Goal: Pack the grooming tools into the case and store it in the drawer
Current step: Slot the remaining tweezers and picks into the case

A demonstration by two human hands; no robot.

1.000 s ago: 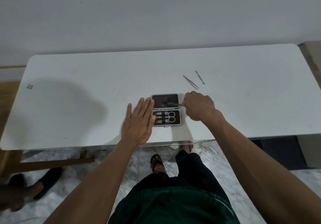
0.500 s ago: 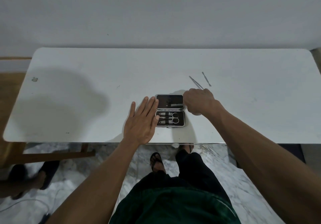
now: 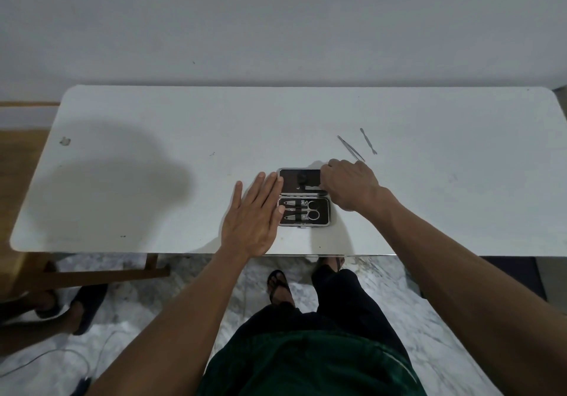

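The bench (image 3: 153, 162) lies bare from nine to eleven o'clock of the case (image 3: 303, 197). Toward one o'clock, tweezers (image 3: 351, 148) and a thin pusher (image 3: 368, 141) lie in the way, near each other.

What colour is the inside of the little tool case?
The open case is dark brown to black inside, with a silver rim, seen in the head view.
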